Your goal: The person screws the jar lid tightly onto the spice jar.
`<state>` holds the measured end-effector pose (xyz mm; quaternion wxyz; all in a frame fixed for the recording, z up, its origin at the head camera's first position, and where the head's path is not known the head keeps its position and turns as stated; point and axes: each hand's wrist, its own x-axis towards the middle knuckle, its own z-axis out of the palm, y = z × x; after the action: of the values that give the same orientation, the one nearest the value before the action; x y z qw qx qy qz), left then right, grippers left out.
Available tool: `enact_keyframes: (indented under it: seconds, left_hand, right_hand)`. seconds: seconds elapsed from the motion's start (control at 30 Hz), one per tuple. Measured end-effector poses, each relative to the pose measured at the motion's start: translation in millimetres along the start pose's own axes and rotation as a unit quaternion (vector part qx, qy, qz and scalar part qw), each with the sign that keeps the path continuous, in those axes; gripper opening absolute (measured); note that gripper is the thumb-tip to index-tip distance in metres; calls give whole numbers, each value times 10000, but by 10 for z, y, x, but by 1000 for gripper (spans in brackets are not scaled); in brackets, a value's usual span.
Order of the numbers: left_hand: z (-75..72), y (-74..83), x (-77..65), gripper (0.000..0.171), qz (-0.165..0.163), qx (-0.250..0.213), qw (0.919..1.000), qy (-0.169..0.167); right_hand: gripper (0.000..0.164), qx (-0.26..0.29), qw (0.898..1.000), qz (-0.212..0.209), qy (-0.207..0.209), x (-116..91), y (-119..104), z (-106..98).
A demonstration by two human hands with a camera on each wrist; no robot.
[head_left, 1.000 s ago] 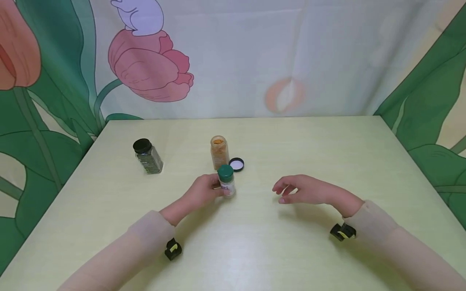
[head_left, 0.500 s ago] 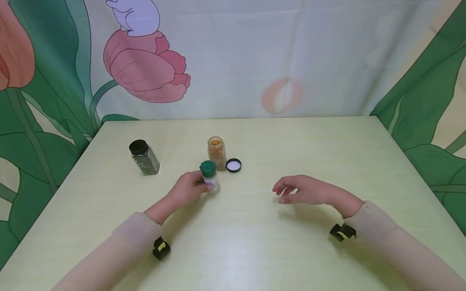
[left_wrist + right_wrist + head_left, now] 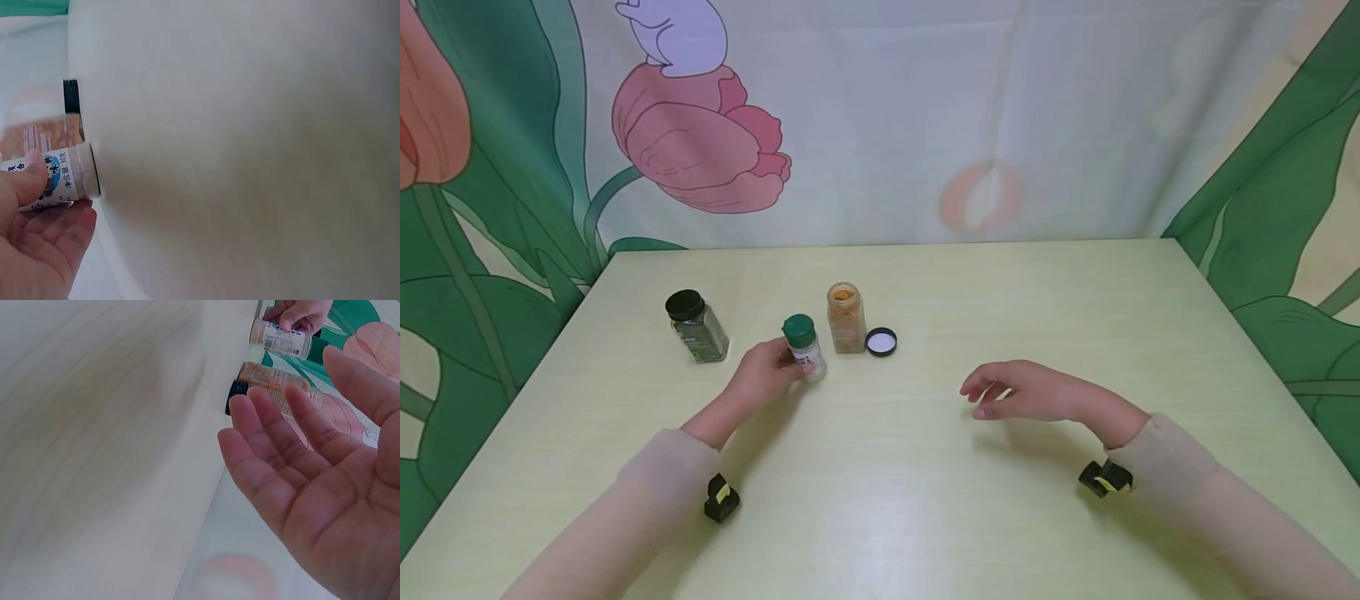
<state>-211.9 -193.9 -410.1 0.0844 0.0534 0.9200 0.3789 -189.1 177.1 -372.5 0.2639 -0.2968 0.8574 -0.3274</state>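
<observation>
My left hand (image 3: 762, 372) grips a small spice jar (image 3: 806, 353) with a green cap and a white label, thumb on one side and fingers on the other. The left wrist view shows the jar's base (image 3: 89, 170) close to the tabletop. Just right of it stands an uncapped glass jar of orange-brown spice (image 3: 847, 322). Its black lid (image 3: 881, 342) lies beside it, white inside facing up. My right hand (image 3: 1026, 390) is held over the right part of the table, fingers loosely bent and holding nothing; its palm (image 3: 350, 494) shows in the right wrist view.
A black-capped jar of dark green herbs (image 3: 698, 327) stands at the left of the pale wooden table (image 3: 910, 500). Behind the table's far edge hangs a curtain (image 3: 880, 125) printed with flowers and leaves.
My left hand has carried the green-capped jar leftward and slightly back, from in front of the orange-brown spice jar to its left side. My right hand has stayed in place.
</observation>
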Motion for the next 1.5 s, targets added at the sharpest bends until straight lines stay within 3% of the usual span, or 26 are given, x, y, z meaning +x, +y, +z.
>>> enact_keyframes:
  seconds: [0.57,1.17,1.5]
  left_hand:
    - [-206,-94,179,46,-373,106,9992,115]
    - [-283,-131,277,52,-822,-22,9966,36]
    - [-358,-119,248,61,-907,-461,9942,-362]
  right_hand:
    - [36,46,10000,62,-12,3,16,-4]
    - [36,-31,9999,105,-59,44,54,-12]
    - [36,182,9997,136,-109,146,65,-63]
